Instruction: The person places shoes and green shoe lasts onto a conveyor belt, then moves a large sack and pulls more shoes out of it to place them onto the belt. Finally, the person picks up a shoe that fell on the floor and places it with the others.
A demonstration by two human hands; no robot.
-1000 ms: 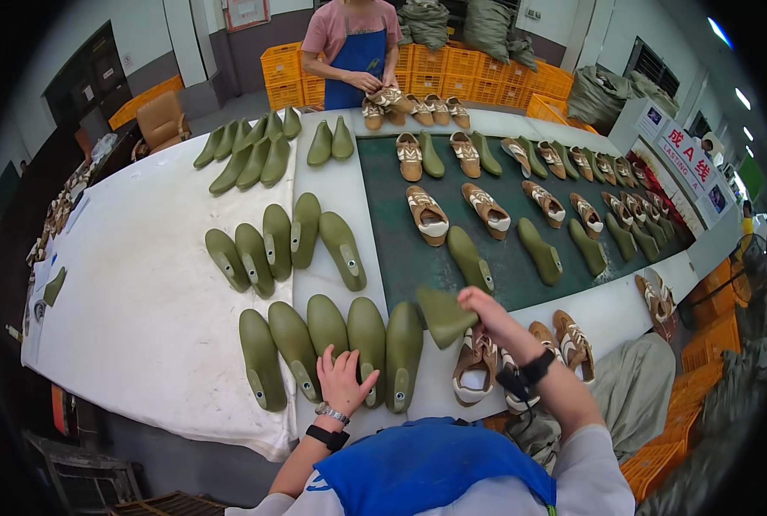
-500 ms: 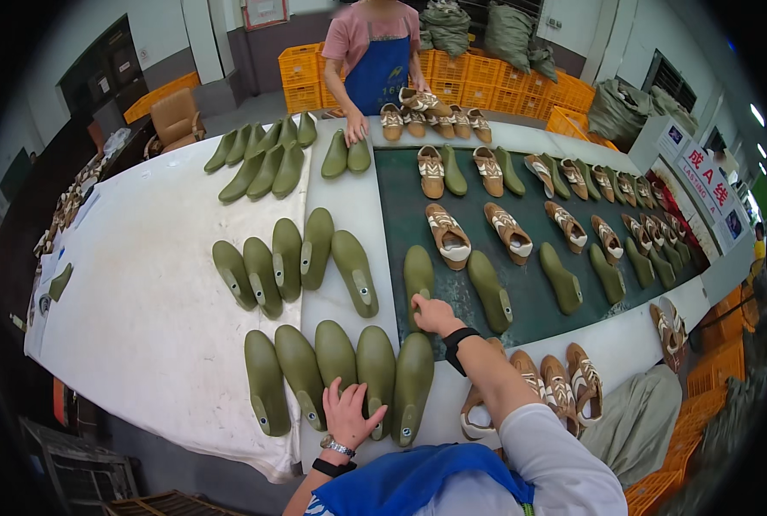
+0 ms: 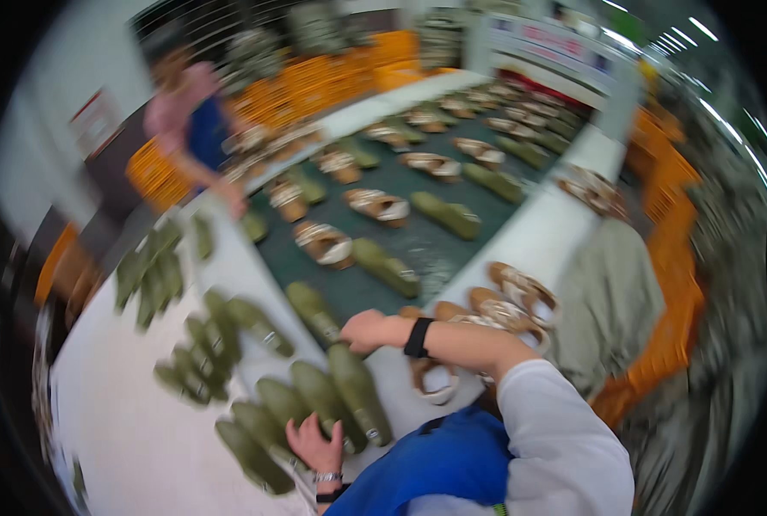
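Observation:
Green shoe lasts lie in a row along the near edge of the table, and my left hand point(image 3: 316, 443) rests over the near ends of the middle lasts point(image 3: 284, 404), fingers spread. My right hand point(image 3: 368, 331) reaches across to the corner of the dark green belt point(image 3: 439, 258). Its fingers are curled against the heel end of a single green shoe last point(image 3: 308, 305) lying there; blur softens the contact. Just below that hand is the tip of the rightmost last point(image 3: 357, 387) of the near row. Brown-and-white shoes point(image 3: 323, 243) and more lasts stand in rows on the belt.
Finished-looking brown shoes point(image 3: 495, 305) sit on the white ledge right of my arm. More lasts point(image 3: 151, 271) lie on the white table point(image 3: 125, 387). Across it, a co-worker in a blue apron point(image 3: 207, 133) reaches toward the lasts. Orange crates point(image 3: 667, 284) and a grey-green sack point(image 3: 611, 301) stand at right.
The view has swung to the right and blurred. My right hand stays at the heel end of the belt's nearest last. My left hand still lies spread over the near row.

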